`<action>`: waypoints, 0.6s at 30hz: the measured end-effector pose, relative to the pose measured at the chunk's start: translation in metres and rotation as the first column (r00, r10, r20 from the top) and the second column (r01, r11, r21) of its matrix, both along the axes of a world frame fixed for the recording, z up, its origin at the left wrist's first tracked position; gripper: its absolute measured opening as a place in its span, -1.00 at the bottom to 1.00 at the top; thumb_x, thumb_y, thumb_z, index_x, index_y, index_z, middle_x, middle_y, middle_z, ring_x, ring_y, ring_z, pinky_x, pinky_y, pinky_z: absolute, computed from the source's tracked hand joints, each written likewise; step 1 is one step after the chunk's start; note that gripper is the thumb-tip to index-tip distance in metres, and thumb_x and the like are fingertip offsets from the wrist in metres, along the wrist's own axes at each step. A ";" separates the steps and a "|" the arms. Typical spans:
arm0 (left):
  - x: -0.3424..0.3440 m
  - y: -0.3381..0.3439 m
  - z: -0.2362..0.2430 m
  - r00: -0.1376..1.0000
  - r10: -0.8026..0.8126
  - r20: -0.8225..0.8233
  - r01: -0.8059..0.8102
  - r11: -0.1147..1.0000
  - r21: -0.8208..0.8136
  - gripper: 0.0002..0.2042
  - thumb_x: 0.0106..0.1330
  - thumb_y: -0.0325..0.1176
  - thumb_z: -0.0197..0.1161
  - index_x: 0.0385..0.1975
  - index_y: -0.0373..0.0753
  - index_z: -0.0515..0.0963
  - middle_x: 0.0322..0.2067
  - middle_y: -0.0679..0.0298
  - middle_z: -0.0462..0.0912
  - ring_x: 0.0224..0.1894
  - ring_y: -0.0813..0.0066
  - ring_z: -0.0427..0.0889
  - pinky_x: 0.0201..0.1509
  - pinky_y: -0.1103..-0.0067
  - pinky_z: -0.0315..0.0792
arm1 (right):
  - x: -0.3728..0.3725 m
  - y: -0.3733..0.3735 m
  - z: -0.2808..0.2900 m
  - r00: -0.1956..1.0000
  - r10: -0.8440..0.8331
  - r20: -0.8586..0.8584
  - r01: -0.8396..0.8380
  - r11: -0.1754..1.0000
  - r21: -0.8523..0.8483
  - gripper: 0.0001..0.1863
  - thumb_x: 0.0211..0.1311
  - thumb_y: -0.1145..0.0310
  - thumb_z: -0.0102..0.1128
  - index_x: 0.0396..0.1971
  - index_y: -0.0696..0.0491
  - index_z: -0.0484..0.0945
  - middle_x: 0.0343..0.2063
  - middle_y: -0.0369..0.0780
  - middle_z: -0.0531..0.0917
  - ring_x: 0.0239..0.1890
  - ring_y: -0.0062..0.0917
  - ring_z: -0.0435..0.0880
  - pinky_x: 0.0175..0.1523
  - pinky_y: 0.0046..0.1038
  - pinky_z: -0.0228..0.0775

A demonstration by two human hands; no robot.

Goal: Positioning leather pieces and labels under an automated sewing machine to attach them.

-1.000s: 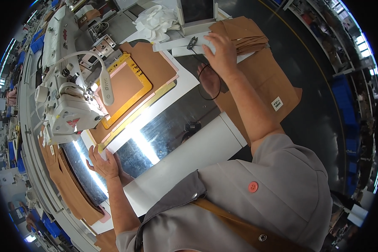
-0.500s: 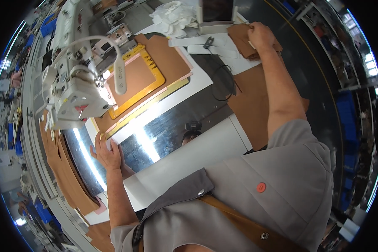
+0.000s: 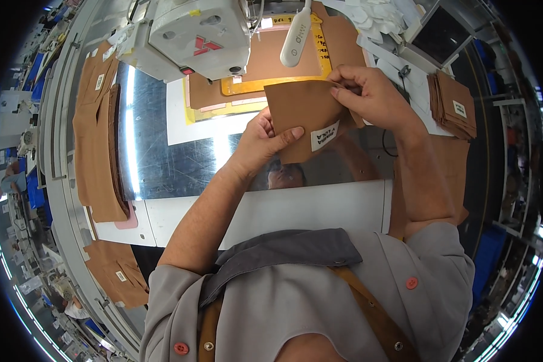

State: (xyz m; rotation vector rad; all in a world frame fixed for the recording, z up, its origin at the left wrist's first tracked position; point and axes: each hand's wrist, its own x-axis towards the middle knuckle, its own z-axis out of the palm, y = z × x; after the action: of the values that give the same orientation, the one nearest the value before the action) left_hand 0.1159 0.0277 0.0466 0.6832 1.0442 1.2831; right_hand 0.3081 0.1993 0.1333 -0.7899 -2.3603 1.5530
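Between my two hands hangs a brown fabric piece (image 3: 292,117) with a white label (image 3: 325,136) on its lower right part. My left hand (image 3: 262,136) pinches its left edge, thumb on top. At the upper right corner my right hand (image 3: 368,93) grips the same piece between thumb and fingers. Just beyond it lies a yellow frame template (image 3: 271,82) on brown fabric, under the white sewing machine head (image 3: 193,39). A white wand-like lamp (image 3: 297,37) hangs over the template.
A stack of labelled brown pieces (image 3: 452,105) sits at the far right, near a dark screen (image 3: 443,33). Long folded brown fabric (image 3: 96,151) lies along the left side. White scraps (image 3: 383,18) are piled at the back. A shiny metal plate (image 3: 156,163) covers the near table.
My right hand has come from the stack at the right to the middle, bringing a brown fabric piece. My left hand has risen off the table area and now holds it too. The view has turned.
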 end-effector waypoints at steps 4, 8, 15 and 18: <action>-0.013 -0.004 -0.015 0.996 0.041 -0.075 -0.051 0.989 -0.142 -0.61 0.39 -0.43 0.36 0.15 -0.38 0.45 -0.16 0.17 0.77 -0.08 0.56 0.74 0.07 0.57 0.60 | -0.038 0.030 -0.026 0.925 0.104 0.365 -0.191 0.958 0.212 -0.71 0.22 0.33 0.26 -0.12 0.17 0.66 -0.38 -0.19 0.76 -0.32 -0.47 0.73 -0.16 -0.43 0.53; -0.019 0.012 -0.027 0.988 0.137 -0.076 -0.150 0.970 -0.192 -0.74 0.43 -0.54 0.24 0.07 -0.38 0.48 -0.20 0.14 0.78 -0.19 0.56 0.76 -0.10 0.63 0.63 | -0.079 0.039 -0.049 0.894 0.207 0.398 -0.344 0.886 0.310 -0.65 0.23 0.27 0.30 -0.04 0.13 0.62 -0.36 -0.20 0.73 -0.30 -0.46 0.71 -0.15 -0.42 0.55; -0.026 0.016 -0.025 0.975 0.214 -0.062 -0.216 0.976 -0.023 -0.74 0.45 -0.54 0.22 0.09 -0.37 0.46 -0.16 0.14 0.77 -0.16 0.59 0.74 -0.05 0.63 0.62 | -0.106 0.037 -0.074 0.924 0.257 0.284 -0.345 0.880 0.327 -0.55 0.35 0.02 0.31 0.01 0.06 0.59 -0.19 -0.25 0.67 -0.09 -0.54 0.64 0.07 -0.46 0.45; -0.025 0.016 -0.020 0.965 0.260 0.028 -0.260 0.966 -0.001 -0.72 0.46 -0.53 0.23 0.11 -0.37 0.46 -0.13 0.13 0.76 -0.13 0.59 0.72 0.00 0.62 0.60 | -0.104 0.040 -0.083 0.964 0.261 0.048 -0.256 0.963 -0.081 -0.58 0.44 0.02 0.26 0.00 0.08 0.59 -0.20 -0.36 0.64 -0.07 -0.65 0.58 0.11 -0.55 0.39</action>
State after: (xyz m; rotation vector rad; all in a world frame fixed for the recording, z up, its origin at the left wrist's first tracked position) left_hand 0.0907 0.0437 0.0267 0.5401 1.1367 1.5158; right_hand 0.2040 0.2392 0.0500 -0.5653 -2.5466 1.7478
